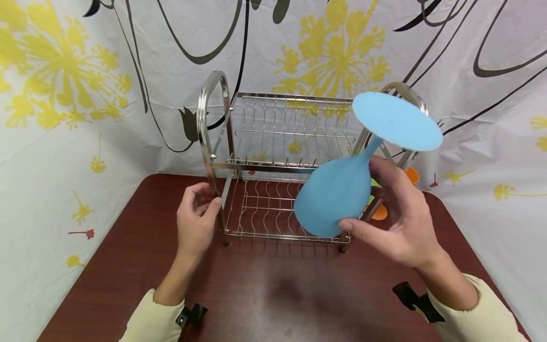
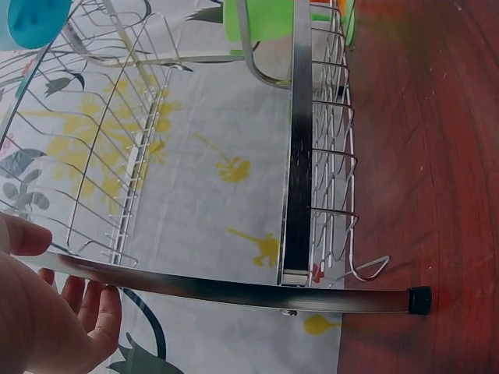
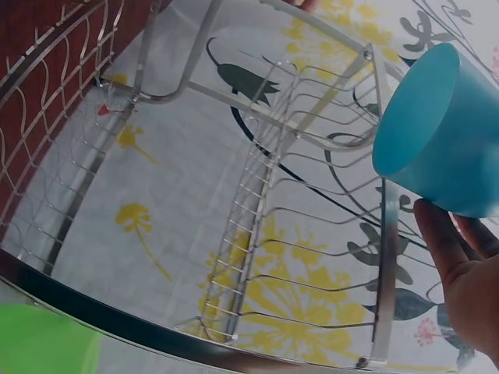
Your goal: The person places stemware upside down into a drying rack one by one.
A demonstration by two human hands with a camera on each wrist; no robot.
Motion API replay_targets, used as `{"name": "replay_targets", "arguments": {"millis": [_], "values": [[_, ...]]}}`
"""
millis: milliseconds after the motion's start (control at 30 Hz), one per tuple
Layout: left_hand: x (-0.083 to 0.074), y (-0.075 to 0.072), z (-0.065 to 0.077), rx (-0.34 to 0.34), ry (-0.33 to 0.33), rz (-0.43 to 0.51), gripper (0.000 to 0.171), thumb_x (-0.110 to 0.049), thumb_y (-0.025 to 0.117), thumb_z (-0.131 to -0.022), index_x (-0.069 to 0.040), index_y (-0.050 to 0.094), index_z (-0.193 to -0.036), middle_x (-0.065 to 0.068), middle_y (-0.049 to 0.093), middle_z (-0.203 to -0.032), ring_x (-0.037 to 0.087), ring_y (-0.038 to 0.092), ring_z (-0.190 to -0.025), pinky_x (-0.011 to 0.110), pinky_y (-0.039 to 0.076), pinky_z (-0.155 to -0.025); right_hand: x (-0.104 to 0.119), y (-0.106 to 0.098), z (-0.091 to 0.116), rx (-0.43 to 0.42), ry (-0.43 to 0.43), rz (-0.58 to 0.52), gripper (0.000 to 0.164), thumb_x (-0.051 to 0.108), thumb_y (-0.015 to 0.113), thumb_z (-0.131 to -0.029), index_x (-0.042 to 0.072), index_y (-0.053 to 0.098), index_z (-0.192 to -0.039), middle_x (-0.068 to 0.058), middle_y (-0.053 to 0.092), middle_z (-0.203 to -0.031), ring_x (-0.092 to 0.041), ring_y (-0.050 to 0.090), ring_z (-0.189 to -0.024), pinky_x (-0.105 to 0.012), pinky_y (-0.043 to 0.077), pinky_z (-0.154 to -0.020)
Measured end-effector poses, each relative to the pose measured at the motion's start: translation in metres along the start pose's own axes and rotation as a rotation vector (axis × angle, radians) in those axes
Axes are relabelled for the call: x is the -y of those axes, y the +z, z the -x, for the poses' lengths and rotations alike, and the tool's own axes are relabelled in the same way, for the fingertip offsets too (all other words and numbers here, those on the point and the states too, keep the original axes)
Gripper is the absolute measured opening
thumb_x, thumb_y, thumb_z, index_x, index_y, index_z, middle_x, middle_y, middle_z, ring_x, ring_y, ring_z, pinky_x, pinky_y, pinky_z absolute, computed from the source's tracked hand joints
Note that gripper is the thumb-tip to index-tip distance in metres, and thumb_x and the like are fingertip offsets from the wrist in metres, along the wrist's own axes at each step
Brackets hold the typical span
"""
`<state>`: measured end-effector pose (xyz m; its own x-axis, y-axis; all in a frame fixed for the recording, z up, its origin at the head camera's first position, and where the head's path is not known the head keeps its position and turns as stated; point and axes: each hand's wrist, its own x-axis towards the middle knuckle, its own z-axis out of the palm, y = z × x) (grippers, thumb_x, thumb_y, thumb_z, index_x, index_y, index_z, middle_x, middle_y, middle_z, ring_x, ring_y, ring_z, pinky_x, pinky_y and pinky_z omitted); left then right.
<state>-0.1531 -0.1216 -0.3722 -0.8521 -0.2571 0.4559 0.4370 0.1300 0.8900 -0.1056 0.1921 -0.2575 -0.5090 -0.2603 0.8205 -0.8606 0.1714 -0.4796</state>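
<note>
A blue plastic goblet (image 1: 333,197) is held upside down and tilted by my right hand (image 1: 401,223), in front of the right part of a two-tier metal dish rack (image 1: 267,167). The thumb presses the bowl while the other fingers lie behind it near the stem. In the right wrist view the goblet's mouth (image 3: 417,113) faces the rack's upper tier, apart from the wires. My left hand (image 1: 196,221) grips the rack's left upright; the left wrist view shows thumb and fingers on opposite sides of that metal tube (image 2: 203,285).
The rack stands on a dark red-brown table (image 1: 290,294). Behind its right upright are orange pieces (image 1: 379,212) and a green item (image 2: 269,22), mostly hidden in the head view. A floral-patterned white sheet (image 1: 141,47) hangs close around the back and sides.
</note>
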Motion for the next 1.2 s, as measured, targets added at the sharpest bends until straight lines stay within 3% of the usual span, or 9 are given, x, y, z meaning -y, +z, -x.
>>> {"name": "replay_targets", "arguments": {"millis": [167,367,667,867,1033,1200], "values": [[-0.001,0.002,-0.003,-0.001,-0.024,0.016,0.025,-0.002,0.062,-0.092,0.007,0.055,-0.115,0.011,0.058,-0.103,0.015,0.059,-0.093,0.021,0.051,-0.084,0.003,-0.003,-0.009,-0.054,0.060,-0.035,0.086,0.021,0.088,-0.071,-0.016,0.042,-0.134,-0.016,0.054,-0.131,-0.023,0.059,-0.113,-0.021,0.052,-0.089],[-0.002,0.006,-0.006,-0.002,-0.046,0.052,0.026,-0.008,0.061,-0.095,0.008,0.055,-0.115,0.006,0.058,-0.101,0.015,0.059,-0.092,0.019,0.049,-0.083,0.003,-0.010,-0.019,-0.094,0.096,-0.171,0.080,-0.002,0.084,-0.069,-0.010,0.042,-0.138,-0.019,0.056,-0.130,-0.028,0.059,-0.112,-0.024,0.053,-0.088],[0.001,0.009,-0.008,0.001,-0.018,0.061,0.019,-0.011,0.058,-0.098,0.004,0.060,-0.108,0.014,0.061,-0.091,0.028,0.060,-0.085,0.021,0.050,-0.075,0.002,-0.019,-0.035,-0.134,0.100,-0.247,0.078,-0.012,0.075,-0.069,-0.008,0.041,-0.139,-0.024,0.053,-0.134,-0.034,0.054,-0.117,-0.028,0.054,-0.090],[0.003,0.008,-0.008,-0.002,0.005,0.033,0.020,-0.013,0.058,-0.098,0.004,0.061,-0.109,0.018,0.059,-0.089,0.027,0.060,-0.084,0.020,0.048,-0.073,0.007,-0.022,-0.051,-0.154,0.132,-0.158,0.078,-0.012,0.073,-0.070,-0.002,0.043,-0.140,-0.025,0.052,-0.134,-0.035,0.053,-0.118,-0.025,0.055,-0.086],[0.006,0.006,-0.008,0.003,0.000,-0.009,0.023,-0.017,0.059,-0.098,0.002,0.062,-0.110,0.020,0.061,-0.091,0.028,0.061,-0.086,0.020,0.047,-0.075,0.005,-0.021,-0.062,-0.169,0.229,0.031,0.079,-0.008,0.074,-0.071,0.008,0.044,-0.142,-0.016,0.051,-0.134,-0.030,0.053,-0.116,-0.019,0.053,-0.080],[0.007,0.005,-0.008,0.015,-0.004,-0.035,0.024,-0.018,0.059,-0.098,0.003,0.062,-0.111,0.019,0.064,-0.093,0.019,0.062,-0.087,0.020,0.047,-0.076,-0.002,-0.018,-0.070,-0.151,0.339,0.239,0.080,0.000,0.075,-0.075,0.017,0.041,-0.145,-0.006,0.046,-0.137,-0.024,0.051,-0.118,-0.017,0.052,-0.080]]}}
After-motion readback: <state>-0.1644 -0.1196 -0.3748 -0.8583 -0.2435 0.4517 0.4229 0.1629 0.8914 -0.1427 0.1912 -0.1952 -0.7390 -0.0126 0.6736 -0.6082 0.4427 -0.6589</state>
